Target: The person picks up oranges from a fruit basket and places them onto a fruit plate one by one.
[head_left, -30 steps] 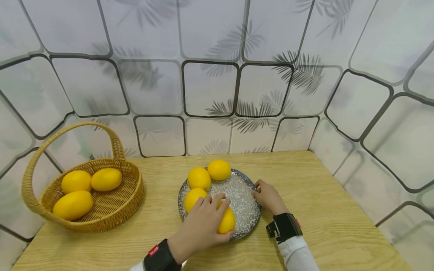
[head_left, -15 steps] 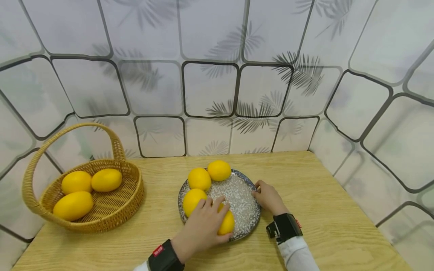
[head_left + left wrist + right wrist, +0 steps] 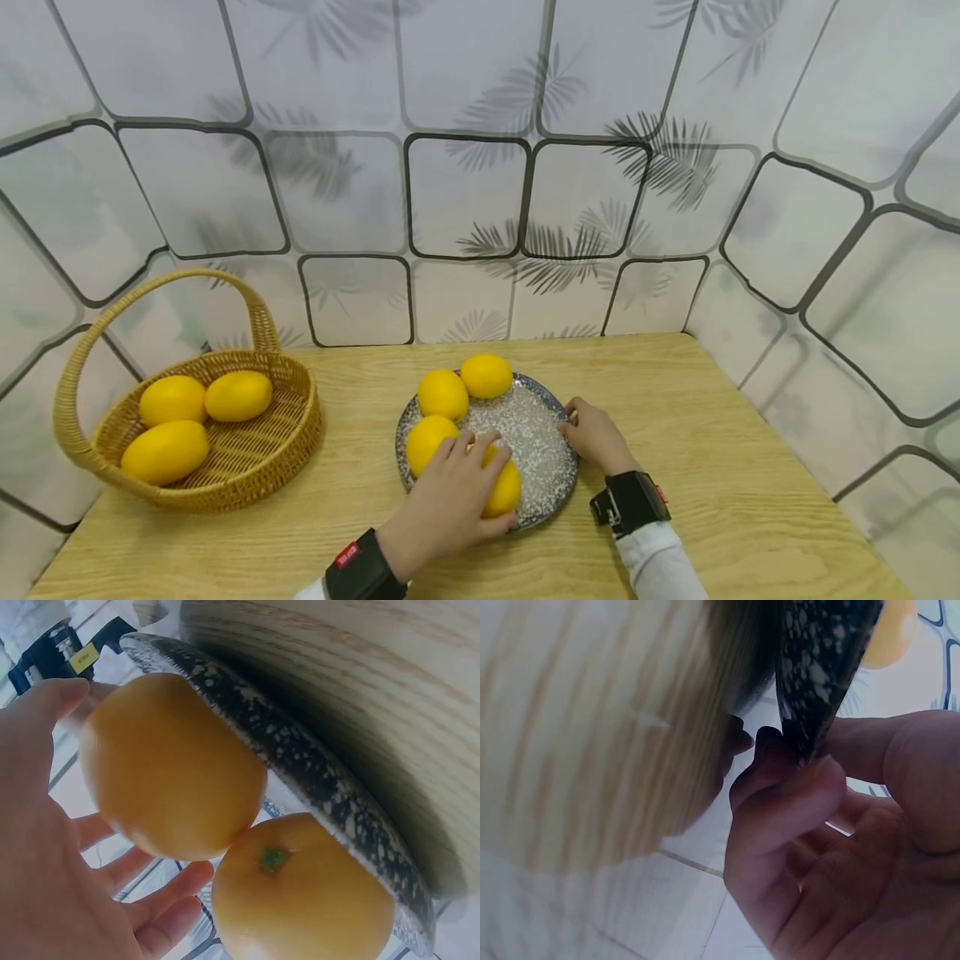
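My left hand curves over a yellow-orange orange at the near side of a speckled grey plate. In the left wrist view, the thumb and fingers lie around that orange, which touches a second orange with a green stem mark. In the head view this neighbour is just beyond my fingers. Two more oranges lie at the plate's back left. At the plate's right side, my right hand pinches the dark rim between thumb and bent fingers.
A wicker basket with a tall arched handle stands on the left, holding three longish yellow fruits. The wooden table ends at a patterned wall covering behind and to the right.
My left wrist has shifted very slightly to the right, with the hand staying on the same orange. The right hand keeps its place on the plate's rim.
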{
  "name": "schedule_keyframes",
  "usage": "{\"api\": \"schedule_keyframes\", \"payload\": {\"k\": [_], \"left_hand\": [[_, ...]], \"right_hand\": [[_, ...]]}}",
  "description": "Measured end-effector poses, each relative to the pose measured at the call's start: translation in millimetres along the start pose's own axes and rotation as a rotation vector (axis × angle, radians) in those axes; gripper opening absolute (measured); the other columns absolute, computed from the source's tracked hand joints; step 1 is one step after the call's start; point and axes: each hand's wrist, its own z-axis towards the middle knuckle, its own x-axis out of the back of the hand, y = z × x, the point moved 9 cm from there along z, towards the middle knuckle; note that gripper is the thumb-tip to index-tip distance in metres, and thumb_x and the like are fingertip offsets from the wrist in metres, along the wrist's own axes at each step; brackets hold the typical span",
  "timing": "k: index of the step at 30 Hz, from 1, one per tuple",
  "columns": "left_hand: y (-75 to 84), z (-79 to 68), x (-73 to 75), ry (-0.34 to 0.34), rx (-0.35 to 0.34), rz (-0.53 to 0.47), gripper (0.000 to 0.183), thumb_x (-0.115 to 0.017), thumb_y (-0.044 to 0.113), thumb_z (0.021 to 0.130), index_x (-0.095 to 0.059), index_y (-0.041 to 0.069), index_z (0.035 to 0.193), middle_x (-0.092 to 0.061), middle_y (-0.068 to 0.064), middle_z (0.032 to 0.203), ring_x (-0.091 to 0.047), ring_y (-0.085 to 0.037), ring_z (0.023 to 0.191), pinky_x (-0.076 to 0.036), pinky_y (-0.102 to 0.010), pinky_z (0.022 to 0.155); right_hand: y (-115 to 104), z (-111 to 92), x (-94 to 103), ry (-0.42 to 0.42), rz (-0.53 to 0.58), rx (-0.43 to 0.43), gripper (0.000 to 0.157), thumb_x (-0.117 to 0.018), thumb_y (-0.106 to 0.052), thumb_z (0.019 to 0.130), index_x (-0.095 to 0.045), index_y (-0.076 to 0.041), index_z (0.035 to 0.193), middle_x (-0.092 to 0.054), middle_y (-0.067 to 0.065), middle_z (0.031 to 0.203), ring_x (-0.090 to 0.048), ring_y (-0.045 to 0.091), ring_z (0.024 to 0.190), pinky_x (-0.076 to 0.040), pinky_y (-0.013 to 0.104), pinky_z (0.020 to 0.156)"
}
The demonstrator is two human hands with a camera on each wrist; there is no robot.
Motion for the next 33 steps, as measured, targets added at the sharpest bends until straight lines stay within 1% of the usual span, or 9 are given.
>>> {"api": "schedule_keyframes", "payload": {"k": [3, 8, 13, 17, 20, 26, 33], "left_hand": [[-1.4, -0.1, 4.0, 0.019, 0.006, -0.014, 0.074, -0.059, 0.073, 0.088, -0.052, 0.022, 0.141, -0.053, -0.006, 0.146, -0.055, -0.027, 0.129, -0.049, -0.043, 0.106], [-4.9, -0.9, 8.3, 0.038, 0.008, -0.005, 0.074, -0.059, 0.072, 0.089, -0.052, 0.022, 0.143, -0.053, -0.005, 0.146, -0.056, -0.025, 0.128, -0.05, -0.042, 0.104], [-7.2, -2.1, 9.2, 0.028, 0.011, -0.012, 0.075, -0.057, 0.072, 0.09, -0.052, 0.022, 0.145, -0.052, -0.005, 0.149, -0.056, -0.026, 0.131, -0.05, -0.044, 0.106], [-7.5, -2.5, 8.9, -0.002, 0.012, -0.032, 0.074, -0.055, 0.072, 0.091, -0.052, 0.021, 0.145, -0.051, -0.005, 0.151, -0.055, -0.026, 0.133, -0.05, -0.045, 0.107], [-6.9, -3.6, 8.9, -0.014, 0.013, -0.042, 0.073, -0.055, 0.071, 0.092, -0.052, 0.021, 0.145, -0.05, -0.005, 0.151, -0.054, -0.026, 0.132, -0.05, -0.044, 0.106], [-5.3, -5.6, 11.5, 0.003, 0.0, -0.02, 0.07, -0.057, 0.071, 0.091, -0.053, 0.022, 0.142, -0.051, -0.003, 0.149, -0.055, -0.024, 0.129, -0.051, -0.042, 0.102], [-4.7, -9.7, 12.9, 0.001, -0.004, -0.025, 0.07, -0.057, 0.07, 0.092, -0.054, 0.023, 0.143, -0.051, -0.003, 0.15, -0.055, -0.023, 0.129, -0.051, -0.042, 0.101]], "right_hand": [[0, 0, 1.1, 0.004, -0.007, 0.003, 0.024, -0.062, -0.013, 0.1, -0.058, 0.003, 0.118, -0.068, 0.016, 0.093, -0.059, 0.021, 0.073, -0.046, 0.032, 0.061], [-4, 1, 4.0, 0.014, -0.013, 0.013, 0.025, -0.062, -0.013, 0.099, -0.059, 0.003, 0.117, -0.068, 0.016, 0.094, -0.059, 0.021, 0.074, -0.047, 0.032, 0.062], [-6, 2, 4.5, 0.016, -0.01, 0.016, 0.025, -0.062, -0.013, 0.1, -0.059, 0.004, 0.118, -0.069, 0.017, 0.094, -0.06, 0.022, 0.074, -0.048, 0.033, 0.062], [-5, 0, 4.1, 0.02, -0.031, 0.021, 0.025, -0.063, -0.012, 0.099, -0.059, 0.004, 0.117, -0.07, 0.017, 0.095, -0.061, 0.022, 0.075, -0.048, 0.033, 0.064], [-4, -2, 3.7, 0.015, -0.026, 0.017, 0.025, -0.063, -0.012, 0.099, -0.059, 0.004, 0.118, -0.07, 0.018, 0.095, -0.061, 0.022, 0.074, -0.048, 0.034, 0.062], [-2, 1, 3.1, 0.01, -0.013, 0.013, 0.026, -0.062, -0.013, 0.1, -0.058, 0.004, 0.119, -0.07, 0.018, 0.097, -0.061, 0.022, 0.076, -0.048, 0.033, 0.063], [-2, 0, 2.0, 0.022, -0.028, 0.029, 0.022, -0.063, -0.012, 0.099, -0.059, 0.004, 0.114, -0.071, 0.017, 0.095, -0.064, 0.024, 0.079, -0.052, 0.038, 0.069]]}}
